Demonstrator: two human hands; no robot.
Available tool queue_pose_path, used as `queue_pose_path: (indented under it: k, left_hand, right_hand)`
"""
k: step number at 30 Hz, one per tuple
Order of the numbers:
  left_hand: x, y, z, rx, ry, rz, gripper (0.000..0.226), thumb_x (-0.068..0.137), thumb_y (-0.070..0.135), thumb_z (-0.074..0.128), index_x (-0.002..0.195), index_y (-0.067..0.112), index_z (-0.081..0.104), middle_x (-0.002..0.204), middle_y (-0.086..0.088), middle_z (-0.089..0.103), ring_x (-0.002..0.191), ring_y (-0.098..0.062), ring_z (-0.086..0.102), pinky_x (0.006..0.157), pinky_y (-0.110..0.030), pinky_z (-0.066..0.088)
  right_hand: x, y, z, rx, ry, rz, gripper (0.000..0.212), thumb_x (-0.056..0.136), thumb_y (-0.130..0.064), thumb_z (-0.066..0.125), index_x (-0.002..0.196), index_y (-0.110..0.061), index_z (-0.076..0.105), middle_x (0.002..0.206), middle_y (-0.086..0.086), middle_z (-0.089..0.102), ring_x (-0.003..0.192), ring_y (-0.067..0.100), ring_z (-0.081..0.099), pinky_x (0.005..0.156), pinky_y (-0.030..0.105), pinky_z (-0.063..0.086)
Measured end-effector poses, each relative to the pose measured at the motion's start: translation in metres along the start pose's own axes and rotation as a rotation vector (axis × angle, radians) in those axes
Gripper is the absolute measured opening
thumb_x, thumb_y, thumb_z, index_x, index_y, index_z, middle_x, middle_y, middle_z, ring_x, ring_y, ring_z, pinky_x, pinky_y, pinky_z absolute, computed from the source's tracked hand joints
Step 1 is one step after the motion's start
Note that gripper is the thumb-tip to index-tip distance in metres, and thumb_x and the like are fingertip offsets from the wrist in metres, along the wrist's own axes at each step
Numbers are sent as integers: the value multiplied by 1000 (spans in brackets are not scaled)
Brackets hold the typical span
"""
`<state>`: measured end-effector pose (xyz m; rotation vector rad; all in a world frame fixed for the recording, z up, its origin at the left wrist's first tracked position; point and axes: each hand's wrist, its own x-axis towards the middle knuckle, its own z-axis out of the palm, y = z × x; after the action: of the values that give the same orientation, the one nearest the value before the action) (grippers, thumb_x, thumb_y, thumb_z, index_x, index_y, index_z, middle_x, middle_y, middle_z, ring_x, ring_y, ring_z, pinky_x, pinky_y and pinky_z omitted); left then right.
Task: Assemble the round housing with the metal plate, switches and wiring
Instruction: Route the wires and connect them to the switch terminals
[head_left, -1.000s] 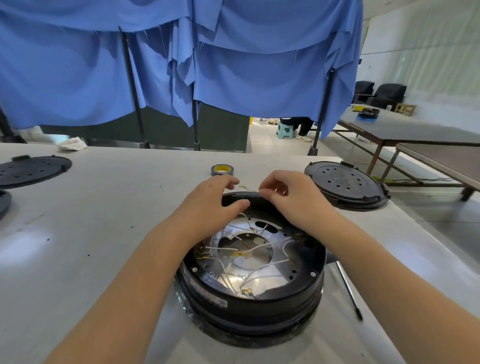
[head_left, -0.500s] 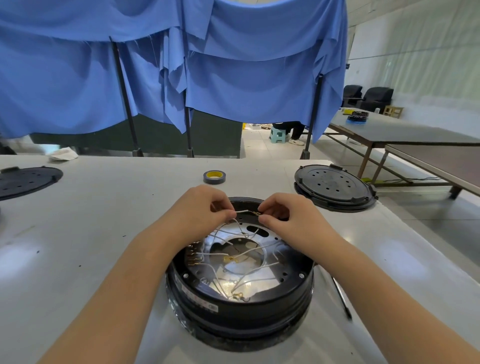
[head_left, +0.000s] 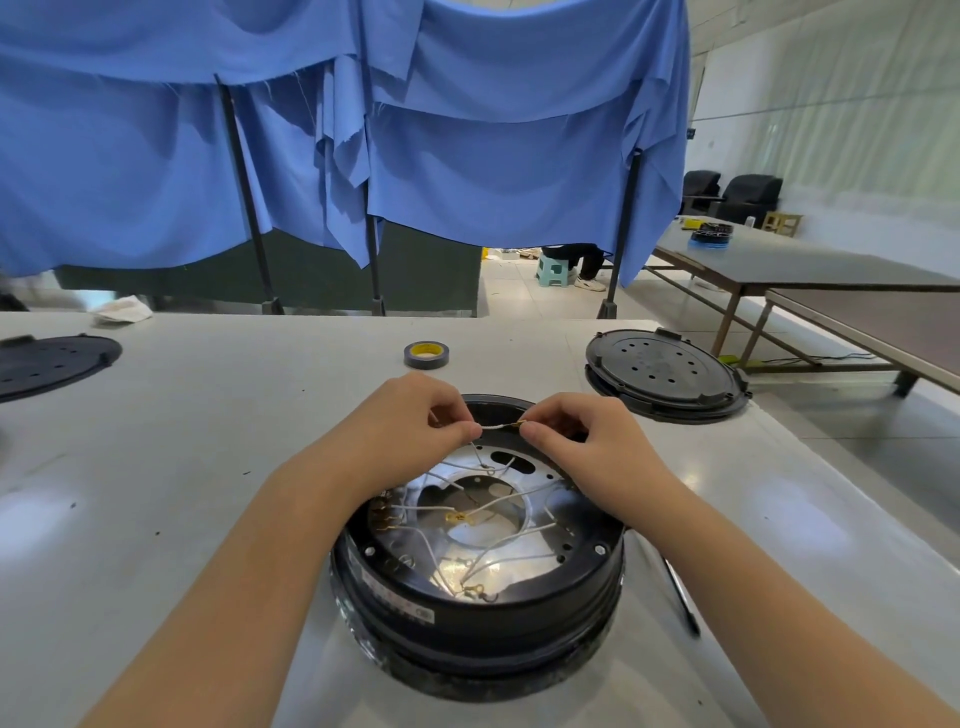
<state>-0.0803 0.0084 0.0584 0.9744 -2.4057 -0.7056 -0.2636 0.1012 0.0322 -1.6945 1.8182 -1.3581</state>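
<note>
While a white wire (head_left: 496, 426) is pinched by left hand (head_left: 410, 423) and right hand (head_left: 587, 447) above the housing (head_left: 478, 613) at frame centre, wiring is judged under way; seating its terminal is called for next.

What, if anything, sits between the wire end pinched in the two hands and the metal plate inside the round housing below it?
Nothing solid. The left hand and right hand pinch one white wire above the far rim of the round housing. Below it lie only other loose white wires strewn across the metal plate, which could snag.
</note>
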Motion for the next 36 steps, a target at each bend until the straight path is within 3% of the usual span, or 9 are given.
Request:
queue_pose_path:
  k: [4, 9, 14, 18, 21, 23, 26, 29, 36]
  left_hand:
    - [1, 5, 7, 1, -6, 19, 3, 90, 34, 64, 89, 34, 66, 85, 17, 65, 82, -3, 62, 71, -16, 49]
    - [2, 14, 20, 21, -14, 75, 10, 92, 30, 61, 98, 31, 68, 85, 17, 65, 80, -2, 62, 72, -18, 51]
    - [2, 16, 25, -39, -43, 36, 11, 93, 26, 57, 88, 34, 64, 77, 14, 64, 69, -1, 59, 60, -15, 42]
    - [2, 17, 24, -183, -80, -17, 11, 93, 27, 58, 86, 32, 64, 76, 9, 67, 70, -6, 66, 66, -23, 54]
    - [3, 18, 23, -325, -108, -63, 10, 93, 24, 57, 88, 26, 65, 66, 11, 68, 63, -2, 67, 74, -29, 58]
    - [4, 18, 23, -354, -122, -77, 9, 94, 23, 57, 89, 24, 65, 65, 12, 69, 62, -3, 66, 75, -30, 57]
    - [2, 18, 25, -265, -116, -63, 10, 94, 24, 56, 89, 28, 64, 70, 10, 70, 67, -6, 68, 62, -19, 52]
    - [0, 20, 32, -130, -99, -16, 11, 91, 25, 57, 85, 30, 65, 73, 10, 66, 68, -4, 64, 61, -19, 52]
    - [-3, 27, 42, -28, -150, 68, 9, 89, 26, 61, 86, 28, 69, 76, 12, 65, 68, 4, 57, 59, -9, 46]
  right_hand:
    - [-1, 1, 0, -10, -13, 8, 9, 90, -24, 65, 88, -29, 73, 75, -11, 71, 73, 3, 65, 67, 17, 53]
    - [-1, -1, -1, -13, -66, 1, 12, 92, -24, 62, 91, -30, 73, 78, -11, 72, 78, 3, 67, 73, 17, 54]
    - [-2, -2, 0, 7, -54, -2, 14, 93, -22, 61, 90, -22, 75, 79, -6, 73, 79, 8, 68, 74, 22, 55]
    - [-2, 0, 1, 240, 103, 35, 19, 93, -14, 60, 82, -22, 74, 71, -7, 71, 71, 1, 65, 66, 13, 51]
    - [-5, 5, 2, 441, 316, 104, 23, 94, -10, 57, 81, -21, 72, 76, -8, 71, 75, -1, 63, 75, 19, 52]
    - [-5, 7, 3, 412, 368, 116, 25, 95, -9, 54, 83, -24, 71, 85, -12, 71, 80, -6, 61, 80, 17, 48]
    - [-2, 8, 3, 422, 311, 160, 26, 98, -11, 47, 95, -21, 71, 99, -10, 69, 92, -3, 60, 80, 12, 48]
    - [0, 7, 1, 447, 239, 208, 29, 101, -13, 41, 102, -15, 70, 104, -4, 69, 99, 6, 60, 73, 6, 48]
    - [1, 6, 2, 432, 260, 211, 34, 100, -13, 39, 89, -14, 71, 95, -1, 69, 100, 11, 62, 86, 23, 49]
